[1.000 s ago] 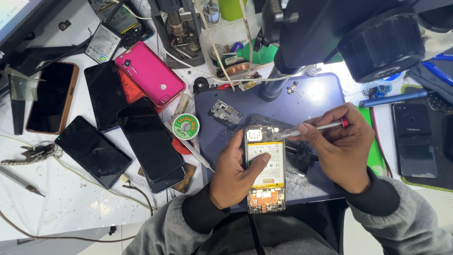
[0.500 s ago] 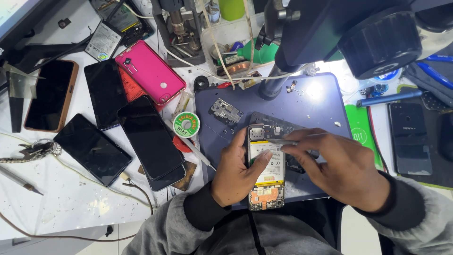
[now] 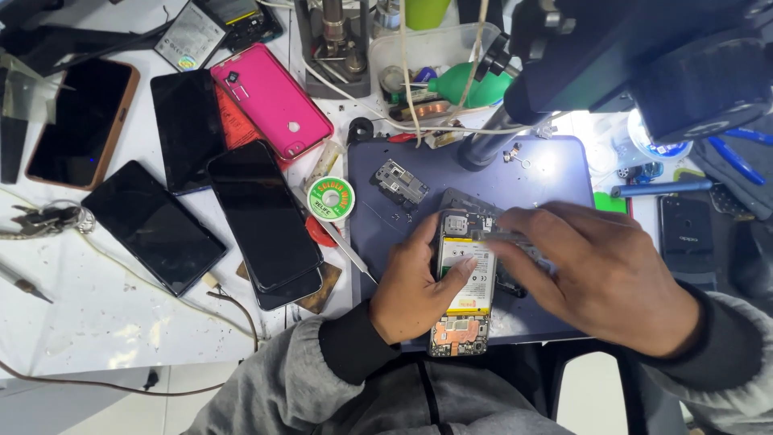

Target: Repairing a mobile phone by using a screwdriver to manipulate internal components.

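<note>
- Since a moment ago, my right hand [image 3: 600,278] is lying flatter over the opened phone [image 3: 465,282], hiding the thin tool it carried (whether it's gripping that now, I cannot tell).
- My left hand [image 3: 419,294] is clamping the phone's left edge on the blue mat [image 3: 531,173].
- I'm risking a slip onto the battery [image 3: 465,278] if I press blind.
- The phone's long axis is running away from me, exposed board end nearest.

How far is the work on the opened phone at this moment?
Done: the opened phone lies without its back cover, battery and boards bare. In hand: the left hand steadies it while the right hand works at its upper end. Left: a small metal part lies loose on the blue mat.
</note>
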